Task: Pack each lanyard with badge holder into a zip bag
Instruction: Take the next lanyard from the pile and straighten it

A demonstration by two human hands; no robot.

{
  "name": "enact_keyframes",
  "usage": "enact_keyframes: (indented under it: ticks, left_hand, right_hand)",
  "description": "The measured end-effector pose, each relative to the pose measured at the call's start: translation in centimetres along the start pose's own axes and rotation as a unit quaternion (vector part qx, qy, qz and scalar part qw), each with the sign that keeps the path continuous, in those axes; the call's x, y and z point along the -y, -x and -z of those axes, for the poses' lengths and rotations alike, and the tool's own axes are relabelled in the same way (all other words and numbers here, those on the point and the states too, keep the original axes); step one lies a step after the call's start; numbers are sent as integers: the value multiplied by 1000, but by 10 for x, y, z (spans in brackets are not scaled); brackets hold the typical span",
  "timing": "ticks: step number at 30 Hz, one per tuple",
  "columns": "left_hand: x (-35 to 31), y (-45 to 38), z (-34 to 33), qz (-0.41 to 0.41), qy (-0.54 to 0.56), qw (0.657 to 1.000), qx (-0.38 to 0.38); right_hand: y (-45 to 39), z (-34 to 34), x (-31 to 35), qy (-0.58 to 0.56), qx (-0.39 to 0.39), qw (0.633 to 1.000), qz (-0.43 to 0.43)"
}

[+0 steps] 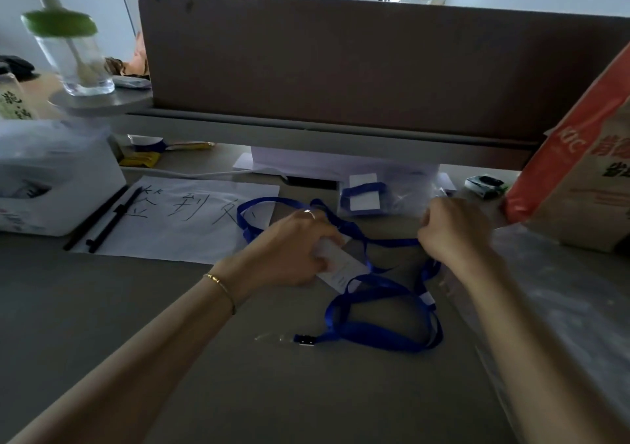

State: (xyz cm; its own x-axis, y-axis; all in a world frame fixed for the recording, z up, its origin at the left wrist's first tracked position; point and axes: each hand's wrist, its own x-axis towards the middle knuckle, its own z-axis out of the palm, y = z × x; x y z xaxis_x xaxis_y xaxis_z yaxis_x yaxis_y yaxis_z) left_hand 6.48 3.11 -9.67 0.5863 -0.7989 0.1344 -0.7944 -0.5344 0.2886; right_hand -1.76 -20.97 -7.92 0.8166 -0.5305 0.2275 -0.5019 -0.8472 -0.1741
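Observation:
Several blue lanyards (381, 336) lie tangled on the grey desk, one ending in a black clip (305, 340). My left hand (293, 249) presses down on a white badge holder (342, 268) with its fingers closed around the card's top end. My right hand (455, 229) is closed in a fist on a blue strap near the tangle's right side. Behind the hands lies a clear zip bag (385, 196) holding a packed lanyard and white card.
A handwritten paper sheet (184, 218) and two black pens (102, 218) lie to the left, beside a white box (51, 178). An orange-and-tan paper bag (579, 171) stands at right. A monitor base (306, 164) and a brown partition are behind. A glass with a green lid (68, 51) stands on a shelf.

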Motion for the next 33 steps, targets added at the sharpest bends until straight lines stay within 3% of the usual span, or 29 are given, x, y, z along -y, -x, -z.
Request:
enact_keyframes:
  ticks: [5,14,17,21,26,31,33]
  left_hand:
    - [-7,1,-9,21,-40,995,87]
    - [-11,1,-2,24,-62,988,142]
    - [-5,2,-2,32,-69,991,111]
    - [-3,-7,1,76,-49,996,-22]
    - [12,-9,12,106,77,987,-94]
    - [32,-8,23,171,191,953,-162]
    - [38,-5,24,196,226,940,-165]
  right_hand:
    - [6,8,19,-126,51,989,66]
    - [8,11,24,-159,83,975,135]
    - [9,7,27,-157,99,971,150]
    - [12,12,33,-186,132,954,192]
    - [34,39,60,-232,210,909,275]
    - [74,37,100,-81,407,856,307]
    - [87,26,110,-16,433,838,331]
